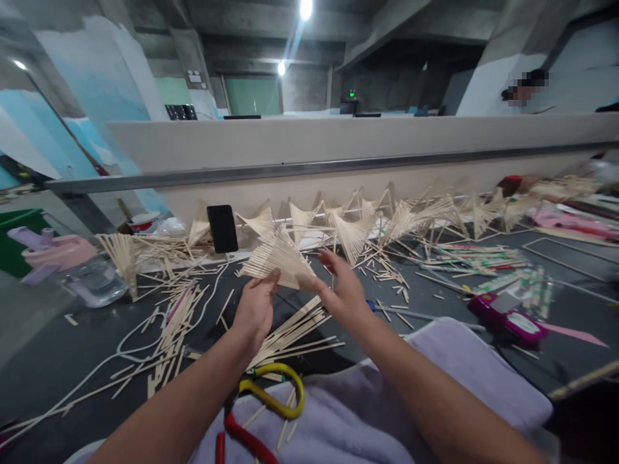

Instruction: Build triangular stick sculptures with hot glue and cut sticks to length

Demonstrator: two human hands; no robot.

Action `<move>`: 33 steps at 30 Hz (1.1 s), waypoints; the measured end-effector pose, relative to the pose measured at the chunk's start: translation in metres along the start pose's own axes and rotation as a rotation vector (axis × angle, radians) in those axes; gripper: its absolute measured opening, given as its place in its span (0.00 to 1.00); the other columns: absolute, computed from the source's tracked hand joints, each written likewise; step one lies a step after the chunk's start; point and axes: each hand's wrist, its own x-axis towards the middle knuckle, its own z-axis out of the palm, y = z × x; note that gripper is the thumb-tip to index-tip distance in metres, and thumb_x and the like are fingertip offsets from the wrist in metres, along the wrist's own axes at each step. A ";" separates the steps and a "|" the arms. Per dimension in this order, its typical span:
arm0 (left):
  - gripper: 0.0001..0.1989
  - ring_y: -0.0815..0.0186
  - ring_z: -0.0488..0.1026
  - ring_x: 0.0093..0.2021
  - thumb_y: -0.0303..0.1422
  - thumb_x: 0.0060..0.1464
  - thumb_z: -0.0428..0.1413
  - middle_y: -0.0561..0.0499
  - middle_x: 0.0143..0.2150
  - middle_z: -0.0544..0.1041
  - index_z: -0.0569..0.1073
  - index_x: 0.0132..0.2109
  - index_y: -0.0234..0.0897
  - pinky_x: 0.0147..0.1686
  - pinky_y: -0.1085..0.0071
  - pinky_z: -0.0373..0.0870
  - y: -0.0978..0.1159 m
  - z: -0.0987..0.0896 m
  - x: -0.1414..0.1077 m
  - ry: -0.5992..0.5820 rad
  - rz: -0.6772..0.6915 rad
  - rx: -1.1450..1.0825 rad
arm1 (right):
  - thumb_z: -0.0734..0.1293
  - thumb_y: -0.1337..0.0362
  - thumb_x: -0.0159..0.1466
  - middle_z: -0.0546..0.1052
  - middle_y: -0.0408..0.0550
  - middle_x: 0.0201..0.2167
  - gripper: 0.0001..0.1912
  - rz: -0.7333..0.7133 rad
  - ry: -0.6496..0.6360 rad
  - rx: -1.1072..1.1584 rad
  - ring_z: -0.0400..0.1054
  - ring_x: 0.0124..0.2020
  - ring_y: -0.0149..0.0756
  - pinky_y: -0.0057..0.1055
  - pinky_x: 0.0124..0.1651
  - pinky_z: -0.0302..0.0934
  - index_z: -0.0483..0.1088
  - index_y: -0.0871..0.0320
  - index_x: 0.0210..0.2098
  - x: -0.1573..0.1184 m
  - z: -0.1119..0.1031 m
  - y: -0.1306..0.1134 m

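Forearms (425, 380) before a pale, ribbed stick fan (280, 260)

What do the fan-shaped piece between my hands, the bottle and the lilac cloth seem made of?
The fan-shaped piece: probably unfinished wood or bamboo; pale, matt sticks. The bottle: likely clear plastic, perhaps glass; it's see-through. The lilac cloth: seemingly soft plush fabric, matt with thick folds.

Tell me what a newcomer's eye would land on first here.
Probably the wooden stick fan, pinched in the left hand at mid-view, with the right hand at its other side. Behind it, similar twisted stick shapes line the back of the dark table. Below, a yellow handle stands out against the lavender cloth.
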 end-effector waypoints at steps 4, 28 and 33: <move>0.13 0.70 0.72 0.32 0.28 0.40 0.62 0.51 0.34 0.76 0.72 0.37 0.33 0.33 0.74 0.64 0.009 -0.001 0.005 0.076 0.052 -0.118 | 0.62 0.59 0.58 0.71 0.46 0.25 0.10 0.030 -0.080 0.193 0.64 0.29 0.33 0.30 0.36 0.58 0.69 0.58 0.26 -0.022 0.012 -0.011; 0.16 0.68 0.69 0.42 0.33 0.49 0.56 0.51 0.47 0.73 0.70 0.47 0.41 0.36 0.73 0.62 -0.025 0.023 -0.047 0.016 -0.218 -0.152 | 0.68 0.70 0.52 0.75 0.43 0.41 0.18 0.399 -0.039 1.220 0.68 0.45 0.34 0.33 0.52 0.59 0.67 0.56 0.43 -0.012 0.043 0.015; 0.16 0.66 0.67 0.46 0.31 0.49 0.56 0.48 0.47 0.72 0.71 0.47 0.39 0.38 0.74 0.61 -0.008 0.038 -0.079 -0.185 -0.261 -0.036 | 0.69 0.65 0.51 0.77 0.46 0.33 0.15 0.521 -0.115 1.179 0.71 0.37 0.37 0.31 0.39 0.67 0.69 0.60 0.38 -0.001 0.026 0.026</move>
